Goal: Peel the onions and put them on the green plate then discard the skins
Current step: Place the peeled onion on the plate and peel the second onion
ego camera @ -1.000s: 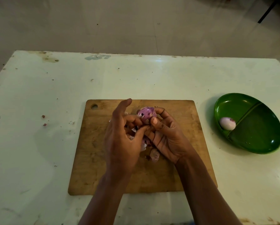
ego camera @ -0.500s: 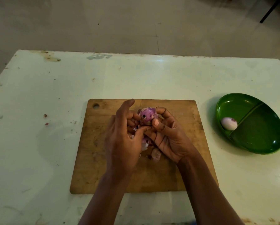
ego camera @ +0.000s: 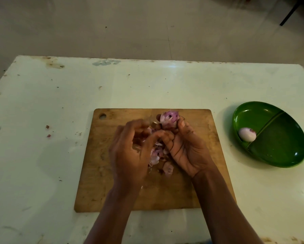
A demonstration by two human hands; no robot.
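The right hand (ego camera: 186,148) has its grip closed on an onion (ego camera: 169,118) over the board (ego camera: 98,173); the left hand (ego camera: 130,155) is curled and blurred, its grip unclear. A peeled onion (ego camera: 247,134) lies on the plate (ego camera: 279,155).

Right hand (ego camera: 186,148) pinched shut, palm up; blurred left hand (ego camera: 130,152) seemingly curled.

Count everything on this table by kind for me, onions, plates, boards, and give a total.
Purple onion, partly peeled, in the right hand: 1
White peeled onion on the plate: 1
Green divided plate: 1
Wooden cutting board: 1
Pile of onion skins: 1
Total: 5
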